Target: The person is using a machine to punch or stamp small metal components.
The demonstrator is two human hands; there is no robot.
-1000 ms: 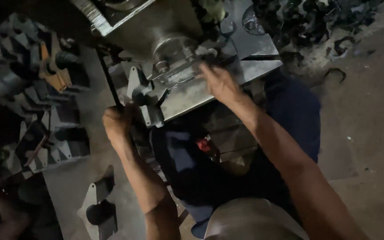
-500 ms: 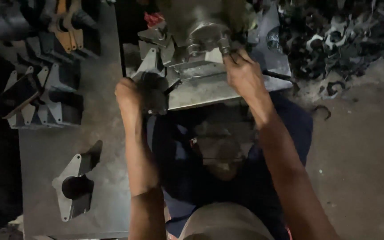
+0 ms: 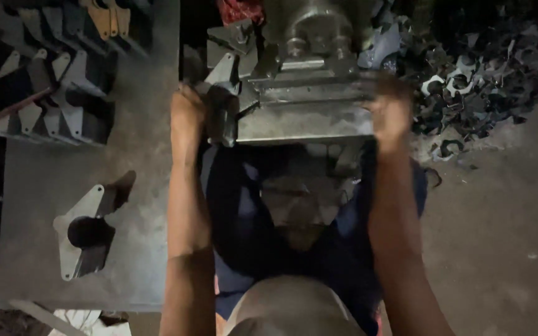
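Note:
My left hand (image 3: pixel 188 115) is closed around a dark, tube-shaped metal bracket (image 3: pixel 222 118) at the left end of the grey machine plate (image 3: pixel 300 123). My right hand (image 3: pixel 392 111) grips the right end of the same plate, with its fingers curled over the top edge. Above the plate rises the machine's round steel head (image 3: pixel 309 28) with bolts. Both forearms reach up from the bottom of the view, on either side of my dark blue lap.
A grey metal table (image 3: pixel 138 162) stands at the left. On it lie one flat bracket with a dark tube (image 3: pixel 85 233) and a row of several like brackets (image 3: pixel 51 93) at the back. A heap of scrap metal cut-outs (image 3: pixel 481 81) lies at the right on the concrete floor (image 3: pixel 505 236).
My right hand has slid from the machine's middle to the plate's right end. My left hand has risen to the plate's left end. The view has tilted downward and moved closer.

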